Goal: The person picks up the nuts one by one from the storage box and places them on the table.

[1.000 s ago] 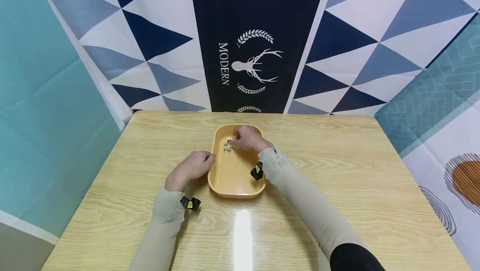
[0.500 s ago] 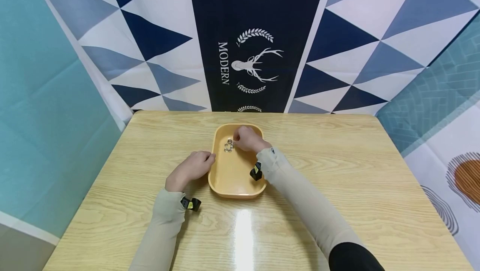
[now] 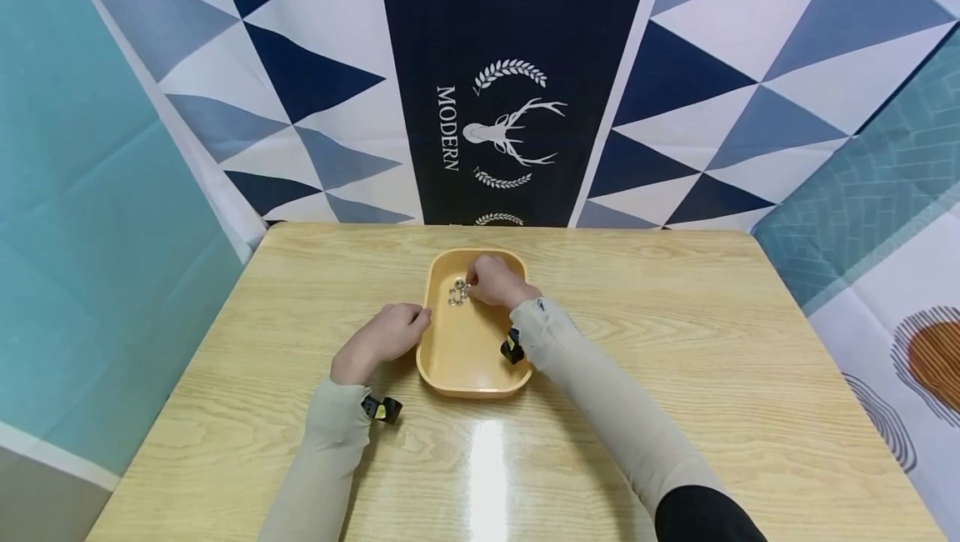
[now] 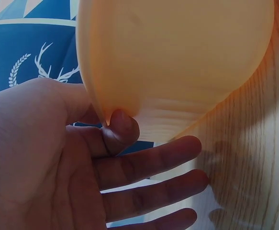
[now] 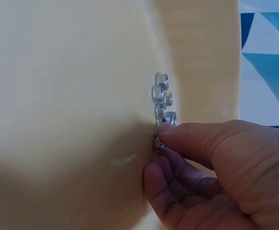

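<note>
A shallow orange-yellow plastic tray [image 3: 468, 358] stands on the wooden table. My left hand [image 3: 381, 333] pinches its left rim between thumb and forefinger, the other fingers extended below in the left wrist view. Inside the tray, near its far end, several small silver nuts [image 5: 159, 95] sit in a tight cluster on the bottom. My right hand [image 3: 497, 280] reaches in over the right side. In the right wrist view its thumb and forefinger pinch one nut [image 5: 157, 142] at the edge of the cluster, and the fingertips partly hide it.
The wooden table [image 3: 675, 342] extends on both sides of the tray and in front of it. Behind it hangs a patterned blue and white cloth [image 3: 315, 92]. The tray's raised walls surround the nuts.
My right hand has shifted very slightly toward me beside the nuts. The left hand and the tray have stayed in place.
</note>
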`<act>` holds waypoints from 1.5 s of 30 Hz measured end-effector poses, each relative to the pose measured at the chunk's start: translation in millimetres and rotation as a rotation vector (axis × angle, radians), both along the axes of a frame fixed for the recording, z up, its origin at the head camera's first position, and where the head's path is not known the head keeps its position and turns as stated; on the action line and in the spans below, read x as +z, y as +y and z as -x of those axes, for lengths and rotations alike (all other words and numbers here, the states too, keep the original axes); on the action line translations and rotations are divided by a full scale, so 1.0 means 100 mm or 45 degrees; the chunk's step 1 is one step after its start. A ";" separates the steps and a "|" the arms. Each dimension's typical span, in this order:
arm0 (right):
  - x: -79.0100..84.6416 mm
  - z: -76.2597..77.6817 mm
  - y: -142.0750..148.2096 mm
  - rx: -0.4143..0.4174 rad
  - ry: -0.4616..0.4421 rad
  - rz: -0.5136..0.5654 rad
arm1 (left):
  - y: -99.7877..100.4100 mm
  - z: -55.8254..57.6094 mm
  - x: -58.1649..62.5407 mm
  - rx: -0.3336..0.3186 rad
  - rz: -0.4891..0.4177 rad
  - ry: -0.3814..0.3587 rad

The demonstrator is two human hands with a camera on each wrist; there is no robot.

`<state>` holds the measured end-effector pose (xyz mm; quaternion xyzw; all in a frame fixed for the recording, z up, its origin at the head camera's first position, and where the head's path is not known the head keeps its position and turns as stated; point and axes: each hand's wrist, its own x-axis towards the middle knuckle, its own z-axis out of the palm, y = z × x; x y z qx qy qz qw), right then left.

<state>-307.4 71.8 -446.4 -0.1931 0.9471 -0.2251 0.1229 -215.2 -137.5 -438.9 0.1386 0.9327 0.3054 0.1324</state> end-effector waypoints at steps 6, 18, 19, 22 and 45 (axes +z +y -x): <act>-0.02 0.00 -0.02 -0.025 0.002 -0.011 | 0.00 -0.01 -0.02 -0.001 0.008 0.015; -0.02 -0.02 0.01 -0.029 0.006 -0.005 | 0.01 -0.01 -0.03 0.002 -0.004 0.017; -0.01 -0.03 0.02 -0.032 0.003 -0.005 | 0.01 -0.01 -0.04 0.002 -0.002 0.016; 0.02 -0.06 0.04 -0.045 -0.013 0.003 | 0.02 -0.01 -0.04 -0.002 0.001 0.017; 0.37 -0.19 0.14 -0.008 0.081 0.071 | 0.00 0.00 -0.04 0.002 -0.007 0.045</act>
